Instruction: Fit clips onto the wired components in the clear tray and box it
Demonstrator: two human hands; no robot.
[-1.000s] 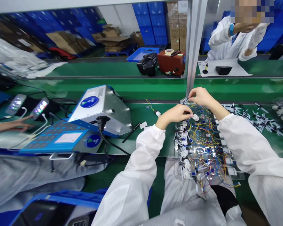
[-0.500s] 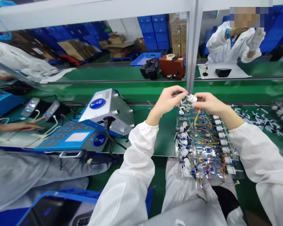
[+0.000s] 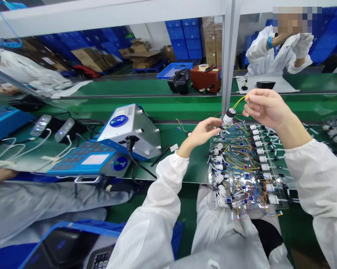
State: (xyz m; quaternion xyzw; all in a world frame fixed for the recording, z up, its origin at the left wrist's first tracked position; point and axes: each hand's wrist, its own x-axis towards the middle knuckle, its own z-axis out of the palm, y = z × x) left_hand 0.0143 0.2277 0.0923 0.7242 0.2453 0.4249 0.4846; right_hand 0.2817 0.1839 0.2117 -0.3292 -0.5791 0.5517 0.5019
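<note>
My right hand is raised above the tray's far end, thumb and fingers pinched on yellow wires. From these wires hangs a small white cylindrical part with a black top. To its lower left is my left hand, fingers and thumb drawn together by a small dark piece with a white tip; the grip is partly hidden. Below both hands lies a clear plastic tray, filled with rows of white and black cylinders, small blue-faced pieces and coloured wires. The tray's near end lies over my lap.
Left of the tray stand a silver and blue machine and its black cable. Loose black-and-white pieces lie to the right. A metal post rises behind the hands. Co-workers sit across the bench and at left.
My right hand has moved up and right, from the white cylinder to its yellow wires. My left hand has dropped lower. The cylinder now hangs with its black top up.
</note>
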